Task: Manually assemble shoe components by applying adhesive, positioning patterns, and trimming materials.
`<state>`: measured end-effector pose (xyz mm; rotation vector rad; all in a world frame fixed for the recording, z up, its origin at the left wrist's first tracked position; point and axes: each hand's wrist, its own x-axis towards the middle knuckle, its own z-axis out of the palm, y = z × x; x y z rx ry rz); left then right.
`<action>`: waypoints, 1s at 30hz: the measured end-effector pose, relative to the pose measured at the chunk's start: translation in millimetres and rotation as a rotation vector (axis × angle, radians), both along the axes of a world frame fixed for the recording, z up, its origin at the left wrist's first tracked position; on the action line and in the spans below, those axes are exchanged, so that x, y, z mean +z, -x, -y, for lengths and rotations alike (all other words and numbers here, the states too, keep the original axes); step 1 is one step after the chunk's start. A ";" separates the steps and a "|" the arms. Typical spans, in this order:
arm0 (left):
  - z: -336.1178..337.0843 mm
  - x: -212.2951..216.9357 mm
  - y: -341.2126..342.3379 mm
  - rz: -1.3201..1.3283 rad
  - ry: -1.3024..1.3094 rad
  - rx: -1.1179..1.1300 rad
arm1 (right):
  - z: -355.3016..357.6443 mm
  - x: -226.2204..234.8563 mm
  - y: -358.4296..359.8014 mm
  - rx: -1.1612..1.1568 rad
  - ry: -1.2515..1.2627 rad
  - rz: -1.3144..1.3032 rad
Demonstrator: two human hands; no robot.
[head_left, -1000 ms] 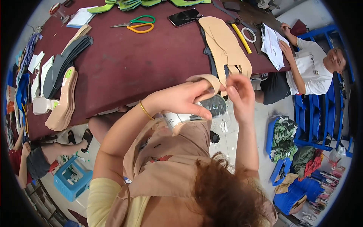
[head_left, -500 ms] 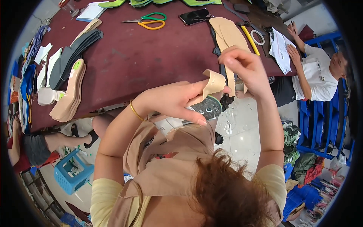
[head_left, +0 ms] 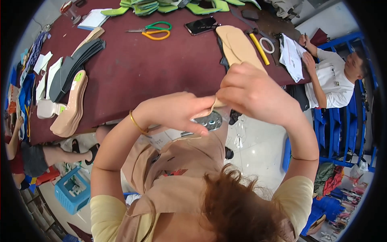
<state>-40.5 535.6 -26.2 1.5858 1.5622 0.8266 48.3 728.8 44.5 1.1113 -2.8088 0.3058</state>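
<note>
My left hand [head_left: 177, 111] holds a thin beige piece [head_left: 219, 103] with a scalloped edge between thumb and fingers. Over its far end my right hand [head_left: 252, 92] is closed in a pinch, with the fingertips meeting those of the left; they partly cover the piece. Just below, over my lap, shows a dark grey rounded object [head_left: 211, 121] with shiny round spots; my left hand hides much of it. Beyond the right hand, a stack of beige sole-shaped pieces [head_left: 238, 46] lies at the table edge.
On the maroon table [head_left: 133, 76] lie scissors [head_left: 158, 31], a phone [head_left: 200, 25], a yellow tube [head_left: 259, 48], a tape roll [head_left: 267, 45], dark strips [head_left: 76, 68], beige insoles [head_left: 71, 109] and green pieces [head_left: 151, 6]. A person [head_left: 336, 76] sits at right; a blue stool [head_left: 73, 190] stands lower left.
My right hand has come down and left from above the sole-shaped pieces and closed on the scalloped piece. The left hand has shifted slightly left and keeps its hold.
</note>
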 end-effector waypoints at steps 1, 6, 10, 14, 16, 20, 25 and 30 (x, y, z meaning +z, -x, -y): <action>0.0 1.7 -0.3 -0.012 -0.012 -0.005 | -0.4 1.0 0.6 -0.005 -0.012 -0.012; 2.2 6.6 -9.3 -0.197 -0.076 -0.063 | -0.6 -5.1 -10.2 -0.010 0.093 0.173; 1.2 2.5 -17.9 -0.261 -0.082 -0.136 | -6.3 -12.4 -21.4 0.033 0.121 0.302; 2.1 -16.3 -28.4 0.011 -0.055 -0.095 | -16.5 -20.6 1.2 -0.063 0.054 0.387; 10.1 -29.0 -32.8 0.282 -0.046 0.073 | -20.2 -26.6 18.3 -0.477 -0.267 0.173; 30.8 -51.6 -42.3 0.646 -0.243 0.423 | 6.9 -59.4 5.4 -0.887 0.859 0.283; 42.9 -57.6 -51.4 0.745 -0.346 0.614 | 49.3 -68.8 -15.5 -0.417 0.799 0.242; 55.6 -52.9 -43.2 -0.143 -0.426 0.684 | 72.1 -51.0 2.0 -0.329 0.777 0.341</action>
